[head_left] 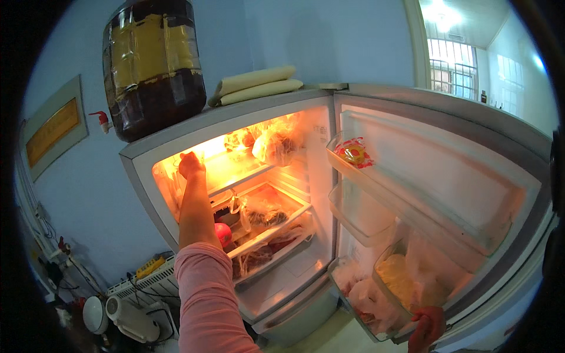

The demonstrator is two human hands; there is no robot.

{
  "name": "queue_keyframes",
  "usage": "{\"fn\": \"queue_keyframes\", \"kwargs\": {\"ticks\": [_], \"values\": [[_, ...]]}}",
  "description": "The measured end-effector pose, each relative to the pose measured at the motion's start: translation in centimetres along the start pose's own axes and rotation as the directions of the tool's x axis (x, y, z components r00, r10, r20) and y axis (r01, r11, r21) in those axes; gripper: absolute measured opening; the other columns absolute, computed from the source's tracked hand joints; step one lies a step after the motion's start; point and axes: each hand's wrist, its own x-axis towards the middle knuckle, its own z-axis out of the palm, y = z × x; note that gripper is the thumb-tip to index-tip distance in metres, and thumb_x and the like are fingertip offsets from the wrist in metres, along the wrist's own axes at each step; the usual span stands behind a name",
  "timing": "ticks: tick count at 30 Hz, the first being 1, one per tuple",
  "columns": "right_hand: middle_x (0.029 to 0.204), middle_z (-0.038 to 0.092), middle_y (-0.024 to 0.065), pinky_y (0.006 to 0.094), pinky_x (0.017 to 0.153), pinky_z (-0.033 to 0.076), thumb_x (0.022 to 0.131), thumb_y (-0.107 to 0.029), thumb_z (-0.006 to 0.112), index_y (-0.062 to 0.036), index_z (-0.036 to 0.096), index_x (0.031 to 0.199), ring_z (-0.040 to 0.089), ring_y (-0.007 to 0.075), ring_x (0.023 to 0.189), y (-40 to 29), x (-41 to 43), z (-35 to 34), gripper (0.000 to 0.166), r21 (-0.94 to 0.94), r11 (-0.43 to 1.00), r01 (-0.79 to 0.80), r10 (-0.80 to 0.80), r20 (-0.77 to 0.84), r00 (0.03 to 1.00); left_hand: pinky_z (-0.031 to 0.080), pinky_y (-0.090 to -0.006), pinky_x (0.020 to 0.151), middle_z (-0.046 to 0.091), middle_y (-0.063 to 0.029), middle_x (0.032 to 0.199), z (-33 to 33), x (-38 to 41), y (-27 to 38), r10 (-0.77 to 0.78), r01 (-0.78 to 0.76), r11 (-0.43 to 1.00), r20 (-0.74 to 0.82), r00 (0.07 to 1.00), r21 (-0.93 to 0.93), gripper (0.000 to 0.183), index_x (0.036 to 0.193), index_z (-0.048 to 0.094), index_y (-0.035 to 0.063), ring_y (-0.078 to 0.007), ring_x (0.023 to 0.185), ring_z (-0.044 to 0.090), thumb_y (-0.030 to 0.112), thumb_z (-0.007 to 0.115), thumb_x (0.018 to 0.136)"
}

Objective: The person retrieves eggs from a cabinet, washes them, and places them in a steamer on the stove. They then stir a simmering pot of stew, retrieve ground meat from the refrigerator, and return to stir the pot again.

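Observation:
My left hand reaches into the upper left of the lit refrigerator compartment, its fingers curled; whether anything is in them cannot be told. Plastic bags of food sit on the top shelf to its right. Lower down, a drawer-like tray holds more bagged food, with a round pink-red item beside my forearm. My right hand is closed on the lower edge of the open refrigerator door, next to the door bins. A wrapped yellow item lies in the upper door bin.
A large jar of dark liquid with a red tap and folded cloth stand on top of the refrigerator. To the lower left are a radiator, a white kettle-like jug and cables. A doorway opens at upper right.

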Motion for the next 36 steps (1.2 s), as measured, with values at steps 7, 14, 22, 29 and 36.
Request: {"fn": "queue_keyframes", "kwargs": {"ticks": [7,14,22,29,36], "values": [[0.062,0.049,0.0073,0.0309,0.052,0.038,0.084,-0.009,0.046,-0.0038,0.052,0.072,0.048,0.0213,0.055,-1.2,1.1,2.4,0.014,-0.57,0.568,0.594,-0.42,0.42,0.804,0.053,-0.0353,0.065,0.065,-0.0146,0.093,-1.3,0.0,-1.3,0.059,-0.06,0.998,0.041,0.997,0.023,0.053,0.088,0.068,0.0086,-0.0257,0.079,0.066,0.059,0.054,0.078],[0.067,0.049,0.0074,0.0297,0.057,0.039,0.086,-0.004,0.044,-0.0014,0.049,0.074,0.047,0.0188,0.06,-1.6,2.7,1.2,0.013,-0.513,0.639,0.573,-0.344,0.476,0.81,0.052,-0.0359,0.066,0.064,-0.011,0.09,-2.2,-2.8,-0.1,0.22,-0.224,0.972,-0.07,0.973,-0.064,0.04,0.089,0.066,0.0128,-0.0254,0.079,0.064,0.05,0.063,0.073],[0.076,0.055,0.0073,0.0287,0.057,0.04,0.084,-0.002,0.051,-0.0023,0.057,0.084,0.048,0.0178,0.061,-2.2,3.6,0.4,0.006,-0.486,0.672,0.559,-0.276,0.535,0.798,0.05,-0.0377,0.068,0.06,-0.0109,0.089,-9.5,-9.6,1.8,0.309,-0.329,0.906,-0.116,0.944,-0.266,0.019,0.084,0.063,0.0104,-0.0278,0.078,0.062,0.027,0.063,0.075],[0.112,0.055,0.0132,0.0364,0.088,0.043,0.087,-0.01,0.051,-0.0017,0.054,0.107,0.053,0.0241,0.103,-3.6,3.9,-3.1,0.022,-0.478,0.542,0.691,-0.443,0.536,0.719,0.048,-0.0373,0.065,0.057,-0.0095,0.083,-16.5,-15.9,0.1,0.453,-0.55,0.681,-0.311,0.835,-0.484,0.02,0.08,0.058,0.0066,-0.0282,0.074,0.059,0.021,0.069,0.074],[0.141,0.033,0.0164,0.041,0.105,0.028,0.092,-0.029,0.051,-0.0027,0.027,0.14,0.033,0.0308,0.129,-1.5,5.2,-5.1,0.06,-0.599,0.701,0.387,-0.332,0.206,0.92,0.045,-0.0316,0.063,0.055,-0.0089,0.079,-22.1,-23.2,-7.4,0.564,-0.616,0.451,-0.329,0.758,-0.646,0.024,0.082,0.057,0.0001,-0.0242,0.07,0.056,0.011,0.075,0.069]]}}
